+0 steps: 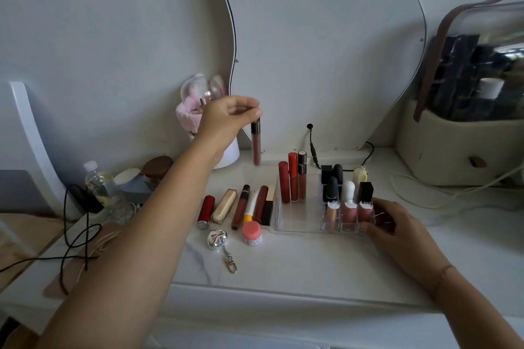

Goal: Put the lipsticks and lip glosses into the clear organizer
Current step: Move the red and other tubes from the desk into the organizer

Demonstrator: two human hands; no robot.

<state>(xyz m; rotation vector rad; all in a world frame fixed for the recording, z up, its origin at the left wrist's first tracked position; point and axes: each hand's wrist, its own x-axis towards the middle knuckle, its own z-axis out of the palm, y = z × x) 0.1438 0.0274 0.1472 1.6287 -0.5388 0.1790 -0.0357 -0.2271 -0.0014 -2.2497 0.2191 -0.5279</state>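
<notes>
Hanging cap-up from the left hand (226,113), the gloss (256,147) is pinched at its dark cap between thumb and fingertips. Its long axis is close to vertical, with the pink tube pointing down. It is clear of the desk (283,263), above and just left of the organizer's back left corner.

The organizer (297,224) lies to the right of the gloss and nearer the person. Its wide left bay holds three upright tubes (293,178) against the back wall; the front of that bay shows bare. The small cells on the right hold lipsticks and short glosses. The left hand is the nearer one to the bay. The coming move likely calls for a short travel rightward, then a straight descent with the tube kept upright, clear of the three tubes.

The right hand (397,224) holds the organizer's right end, thumb at the front corner and fingers on the side wall, apparently steadying it.

A row of lipsticks (241,207) and glosses lies flat on the desk just left of the organizer, not yet stowed. In front of the row are a pink pot (252,232) and a keyring (218,238).

The desk is white and marbled. A wavy-edged mirror (326,51) stands behind; a beige bag (453,150) sits at the right.
</notes>
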